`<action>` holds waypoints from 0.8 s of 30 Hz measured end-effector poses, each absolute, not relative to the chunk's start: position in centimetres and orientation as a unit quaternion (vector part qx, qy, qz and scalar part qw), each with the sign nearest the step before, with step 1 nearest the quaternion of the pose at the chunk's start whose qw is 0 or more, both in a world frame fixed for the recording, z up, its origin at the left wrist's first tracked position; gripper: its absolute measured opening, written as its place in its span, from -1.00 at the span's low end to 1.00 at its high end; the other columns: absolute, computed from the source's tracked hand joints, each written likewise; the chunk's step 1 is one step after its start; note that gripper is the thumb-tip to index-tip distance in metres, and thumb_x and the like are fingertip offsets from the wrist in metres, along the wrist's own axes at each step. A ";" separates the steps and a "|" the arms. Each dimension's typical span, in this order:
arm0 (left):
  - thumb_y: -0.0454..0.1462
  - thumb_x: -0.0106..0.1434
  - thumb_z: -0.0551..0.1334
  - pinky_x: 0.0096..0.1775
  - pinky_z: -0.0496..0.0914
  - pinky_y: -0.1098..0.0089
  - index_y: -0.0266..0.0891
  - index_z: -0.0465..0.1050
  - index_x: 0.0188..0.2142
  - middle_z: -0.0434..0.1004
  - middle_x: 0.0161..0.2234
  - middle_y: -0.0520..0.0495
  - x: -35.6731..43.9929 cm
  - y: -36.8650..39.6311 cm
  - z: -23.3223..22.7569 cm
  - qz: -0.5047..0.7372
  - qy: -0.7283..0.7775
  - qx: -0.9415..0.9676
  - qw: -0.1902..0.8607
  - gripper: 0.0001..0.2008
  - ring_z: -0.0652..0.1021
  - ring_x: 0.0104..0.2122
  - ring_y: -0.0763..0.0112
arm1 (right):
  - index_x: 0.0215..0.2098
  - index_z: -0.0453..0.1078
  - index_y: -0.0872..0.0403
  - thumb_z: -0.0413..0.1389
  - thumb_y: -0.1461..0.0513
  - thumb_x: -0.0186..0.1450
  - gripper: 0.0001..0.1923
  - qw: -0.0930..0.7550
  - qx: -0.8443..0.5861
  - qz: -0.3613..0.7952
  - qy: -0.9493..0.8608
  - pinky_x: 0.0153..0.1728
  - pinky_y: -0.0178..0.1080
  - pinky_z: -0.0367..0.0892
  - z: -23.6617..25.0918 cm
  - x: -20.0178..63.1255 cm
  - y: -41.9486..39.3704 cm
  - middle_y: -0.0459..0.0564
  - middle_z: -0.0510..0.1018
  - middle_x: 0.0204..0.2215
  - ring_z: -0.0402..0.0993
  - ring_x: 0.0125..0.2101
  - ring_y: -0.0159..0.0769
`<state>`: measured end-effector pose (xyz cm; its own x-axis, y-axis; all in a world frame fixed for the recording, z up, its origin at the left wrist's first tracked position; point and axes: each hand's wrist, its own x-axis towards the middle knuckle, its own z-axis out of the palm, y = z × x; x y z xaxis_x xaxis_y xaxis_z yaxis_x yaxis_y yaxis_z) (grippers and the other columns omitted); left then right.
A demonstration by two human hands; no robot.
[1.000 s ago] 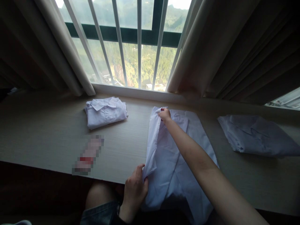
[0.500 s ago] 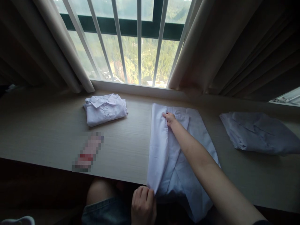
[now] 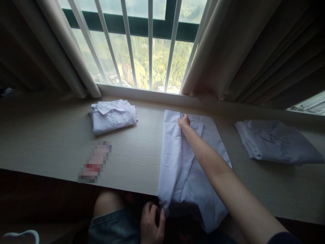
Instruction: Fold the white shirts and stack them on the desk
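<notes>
A white shirt (image 3: 194, 162) lies partly folded at the middle of the table, its lower end hanging over the front edge. One side is turned inward as a long strip (image 3: 170, 145). At the far end, my right hand (image 3: 184, 121) is closed on the strip's inner edge. Below the table edge, my left hand (image 3: 152, 223) has curled fingers, with thumb and fingertips at the strip's near corner. A dark gap shows between that thumb and the fingers. Part of its grip is hard to see.
A folded white shirt (image 3: 113, 117) lies to the left, another folded white garment (image 3: 278, 140) to the right. A pixelated pinkish item (image 3: 95, 162) rests near the front edge of the table (image 3: 132, 159). Behind stand a barred window (image 3: 142, 61) and curtains (image 3: 236, 44).
My left hand has turned and shifted slightly left, its fingers looser around the corner of the cloth. My right hand stays at the far end, its fingers more tucked. The view has tilted slightly.
</notes>
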<state>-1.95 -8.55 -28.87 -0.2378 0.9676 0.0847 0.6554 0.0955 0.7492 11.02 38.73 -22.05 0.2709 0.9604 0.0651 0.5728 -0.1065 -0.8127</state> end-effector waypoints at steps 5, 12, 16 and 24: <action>0.09 0.38 0.05 0.21 0.29 0.14 -0.24 0.39 0.12 0.47 0.13 -0.28 -2.5 -7.5 -29.8 0.415 0.681 0.351 0.491 -0.45 0.42 0.20 0.08 | 0.16 0.28 0.19 0.07 0.34 0.18 -0.44 0.382 -0.669 0.216 -0.600 0.18 -0.04 0.24 -19.2 10.6 33.0 0.26 0.47 0.09 0.40 0.10 -0.07; 0.18 0.21 0.22 0.09 0.37 0.17 -0.30 0.56 -0.11 0.61 -0.08 -0.25 -2.5 -5.8 -28.9 0.413 0.586 0.363 0.595 -0.41 0.54 -0.01 0.02 | -0.20 0.42 0.07 0.05 0.11 0.33 -0.77 0.413 -0.637 0.279 -0.588 -0.20 -0.22 0.45 -18.2 12.3 6.4 0.05 0.59 -0.27 0.54 -0.25 -0.20; 0.10 0.12 0.36 -0.06 0.42 0.25 -0.30 0.54 -0.23 0.62 -0.23 -0.18 -3.0 -5.9 -28.2 0.408 0.591 0.384 0.581 -0.51 0.57 -0.16 0.10 | -0.11 0.43 0.06 0.16 0.07 0.26 -0.69 0.296 -0.657 0.399 -0.567 -0.19 -0.18 0.47 -21.6 12.3 -6.6 0.09 0.61 -0.24 0.58 -0.25 -0.13; 0.05 0.02 0.44 -0.13 0.44 0.28 -0.35 0.48 -0.15 0.61 -0.20 -0.23 -3.3 -6.0 -27.3 0.420 0.564 0.374 0.605 -0.43 0.58 -0.17 0.14 | -0.27 0.52 0.06 0.07 0.08 0.25 -0.73 0.288 -0.615 0.490 -0.547 -0.12 -0.08 0.42 -26.2 10.9 -8.2 0.11 0.63 -0.29 0.57 -0.19 0.00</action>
